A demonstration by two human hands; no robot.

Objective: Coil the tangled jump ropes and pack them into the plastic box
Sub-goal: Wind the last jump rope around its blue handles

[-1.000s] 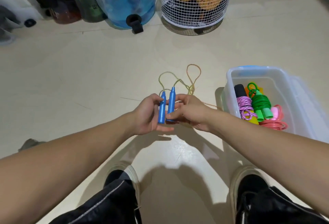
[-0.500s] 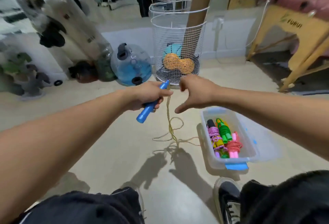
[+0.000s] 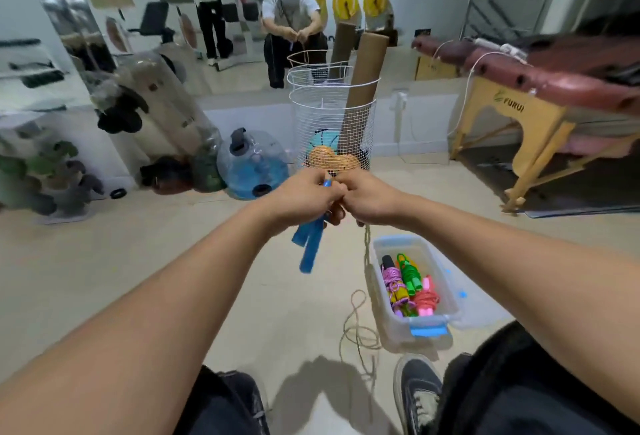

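Observation:
My left hand is closed around the two blue handles of a jump rope, which point down and to the left. Touching it on the right, my right hand pinches the yellowish cord near the handles. The cord hangs from that hand down to the floor in loose loops beside the clear plastic box. The box stands on the floor at the lower right and holds several coiled ropes: pink-purple, green, and red-pink.
A white wire basket with balls and cardboard tubes stands behind my hands. A blue water jug sits left of it. A folding massage table is at the right. A mirror wall shows people. My shoes and knees are at the bottom.
My hands rose from the floor with the blue handles and then came together. The view tilted up. The cord now trails from my right hand instead of lying in front.

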